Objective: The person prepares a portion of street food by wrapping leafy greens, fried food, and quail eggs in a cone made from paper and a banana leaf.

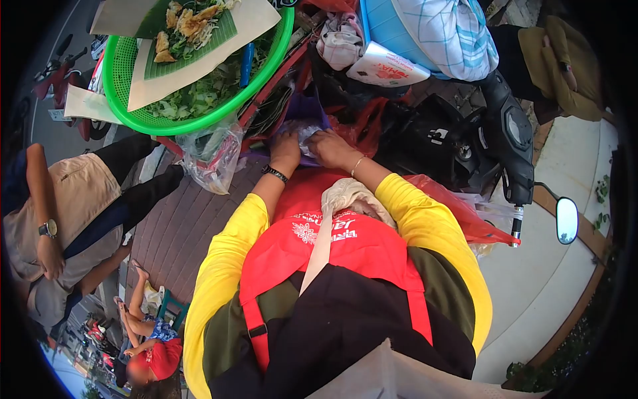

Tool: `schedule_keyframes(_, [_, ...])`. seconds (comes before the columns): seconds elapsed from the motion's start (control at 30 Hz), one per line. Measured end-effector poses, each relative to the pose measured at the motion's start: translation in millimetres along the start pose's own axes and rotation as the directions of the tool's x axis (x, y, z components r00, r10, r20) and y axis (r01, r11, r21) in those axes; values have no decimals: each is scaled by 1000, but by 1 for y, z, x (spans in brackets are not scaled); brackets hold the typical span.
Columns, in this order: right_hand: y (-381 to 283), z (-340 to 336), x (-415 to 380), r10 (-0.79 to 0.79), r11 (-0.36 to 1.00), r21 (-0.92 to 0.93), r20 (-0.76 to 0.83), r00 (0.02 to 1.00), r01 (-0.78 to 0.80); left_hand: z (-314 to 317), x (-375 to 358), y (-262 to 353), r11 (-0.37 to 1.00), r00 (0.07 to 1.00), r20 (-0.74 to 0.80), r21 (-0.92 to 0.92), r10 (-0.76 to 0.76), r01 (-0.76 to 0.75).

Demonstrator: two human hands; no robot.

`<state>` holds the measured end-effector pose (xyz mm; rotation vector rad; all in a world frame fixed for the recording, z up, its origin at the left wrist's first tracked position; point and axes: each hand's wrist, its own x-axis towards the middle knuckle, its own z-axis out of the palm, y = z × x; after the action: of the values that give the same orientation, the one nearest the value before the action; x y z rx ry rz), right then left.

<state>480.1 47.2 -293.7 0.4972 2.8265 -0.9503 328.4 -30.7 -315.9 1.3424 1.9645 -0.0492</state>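
Both hands reach into an open purple bag (pixel 307 106) in front of the red apron. My left hand (pixel 286 147), with a dark bracelet at the wrist, touches a clear, crinkled plastic bag (pixel 306 130) inside it. On the other side of that plastic, my right hand (pixel 330 147) has its fingers bent onto it; their tips are partly hidden. A green basket (pixel 199 123) of chopped greens stands at the upper left. Across it lies brown paper (pixel 249 34) with a banana leaf bearing greens and fried pieces (pixel 193 25).
A scooter handlebar (pixel 512 126) and mirror (pixel 567 221) stand at the right. Clear bags (pixel 216 156) hang below the basket. A blue container (pixel 405 33) with checked cloth is at the top. People stand at the left and upper right; another sits lower left.
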Motion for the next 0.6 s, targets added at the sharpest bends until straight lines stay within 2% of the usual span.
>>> schedule_keyframes(0.03, [-2,-6,0,-1,1000,1,0,1000,1,7,-4,-3,999,999,-42,27,20,-19])
schedule_keyframes(0.1, [-8,-17,0,94,996,-14,208,974,-93,11,-14,-6,998,996,-81,59,37,-32])
schedule_keyframes(0.13, [-7,-11,0,92,996,-12,207,974,-91,9,-20,-6,992,991,-131,126,30,-13])
schedule_keyframes(0.17, [-5,0,0,135,991,2,145,980,-137,6,-23,-5,982,983,-182,191,27,9])
schedule_keyframes(0.23, [-4,7,5,176,984,17,85,981,-178,4,-26,-1,980,990,-140,190,-28,55])
schedule_keyframes(0.3, [-2,13,16,377,926,66,-154,913,-372,3,-29,2,976,992,-96,193,-82,100])
schedule_keyframes(0.33, [1,12,26,377,926,67,-152,914,-371,4,-31,4,983,996,-26,166,-80,83])
schedule_keyframes(0.37, [7,10,41,455,889,54,-208,866,-454,4,-33,6,988,996,42,137,-74,68])
schedule_keyframes(0.4, [13,6,55,525,845,46,-267,808,-533,9,-30,3,988,996,41,137,-74,67])
schedule_keyframes(0.43, [16,-1,65,525,845,45,-266,809,-533,19,-27,-1,974,999,-39,224,33,-23])
schedule_keyframes(0.47, [19,-7,75,562,825,80,-219,797,-560,28,-23,-5,943,983,-110,317,144,-103])
schedule_keyframes(0.53, [37,-11,100,592,806,114,-174,787,-581,32,-13,-13,947,992,-75,311,103,-75])
schedule_keyframes(0.57, [47,-7,113,665,651,344,170,727,-676,32,-8,-18,951,998,-34,307,61,-48])
schedule_keyframes(0.6, [52,1,121,591,412,480,507,628,-775,29,-3,-21,951,998,-32,307,57,-44])
